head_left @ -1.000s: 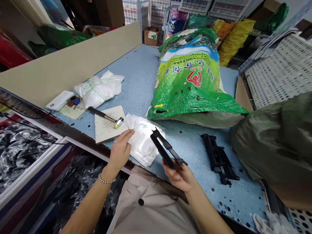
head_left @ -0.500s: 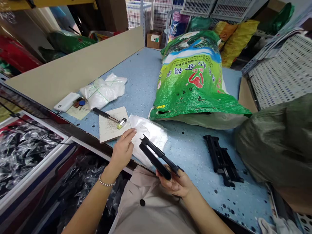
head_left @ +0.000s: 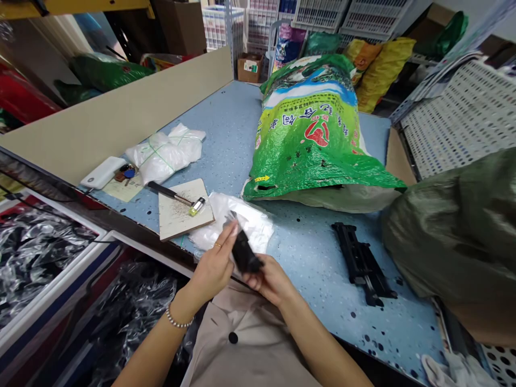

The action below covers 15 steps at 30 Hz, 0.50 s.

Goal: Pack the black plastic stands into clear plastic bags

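A black plastic part [head_left: 244, 252], folded narrow, is held between my left hand [head_left: 215, 263] and my right hand [head_left: 270, 280], with fingers hiding much of it. Just behind my hands lies a clear plastic bag [head_left: 242, 226] holding white material. To the left, a small hammer [head_left: 173, 194] with a black handle rests on a pale board [head_left: 181, 212] dusted with dark specks. A similar black plastic part [head_left: 360, 263] lies on the table to the right.
A large green woven sack [head_left: 314, 134] lies on the blue speckled table [head_left: 229, 115]. At the back left are a white tied bundle [head_left: 165, 153], a power bank [head_left: 102, 172] and keys [head_left: 124, 173]. An olive-green bag [head_left: 455, 231] bulges in at the right.
My left hand has moved onto the black part, which my right hand held alone before. The part has turned and now looks shorter, and my hands are closer together.
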Each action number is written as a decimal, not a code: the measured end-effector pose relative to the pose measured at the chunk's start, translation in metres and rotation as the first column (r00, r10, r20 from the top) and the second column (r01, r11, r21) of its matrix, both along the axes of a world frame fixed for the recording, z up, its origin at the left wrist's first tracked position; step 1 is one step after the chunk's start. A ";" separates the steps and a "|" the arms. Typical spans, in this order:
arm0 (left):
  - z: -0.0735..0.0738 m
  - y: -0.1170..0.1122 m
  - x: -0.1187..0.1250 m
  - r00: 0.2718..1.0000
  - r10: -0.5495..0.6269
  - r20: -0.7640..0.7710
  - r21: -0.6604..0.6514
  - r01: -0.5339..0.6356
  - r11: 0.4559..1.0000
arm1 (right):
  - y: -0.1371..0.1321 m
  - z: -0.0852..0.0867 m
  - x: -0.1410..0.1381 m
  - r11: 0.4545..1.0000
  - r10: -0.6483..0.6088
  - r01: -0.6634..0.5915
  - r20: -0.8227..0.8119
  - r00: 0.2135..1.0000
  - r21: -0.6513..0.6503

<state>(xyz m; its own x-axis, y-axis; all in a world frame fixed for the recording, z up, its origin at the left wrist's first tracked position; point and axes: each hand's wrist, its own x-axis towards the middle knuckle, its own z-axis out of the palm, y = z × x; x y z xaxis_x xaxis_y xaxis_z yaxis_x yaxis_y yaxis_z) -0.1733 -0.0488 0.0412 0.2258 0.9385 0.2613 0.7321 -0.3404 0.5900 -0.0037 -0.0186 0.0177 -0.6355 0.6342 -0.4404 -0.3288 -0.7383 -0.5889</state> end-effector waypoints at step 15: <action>0.039 -0.016 0.007 0.977 -0.205 -0.052 -0.050 0.202 0.978 | -0.013 0.031 0.017 0.907 0.026 -0.154 0.314 0.949 0.392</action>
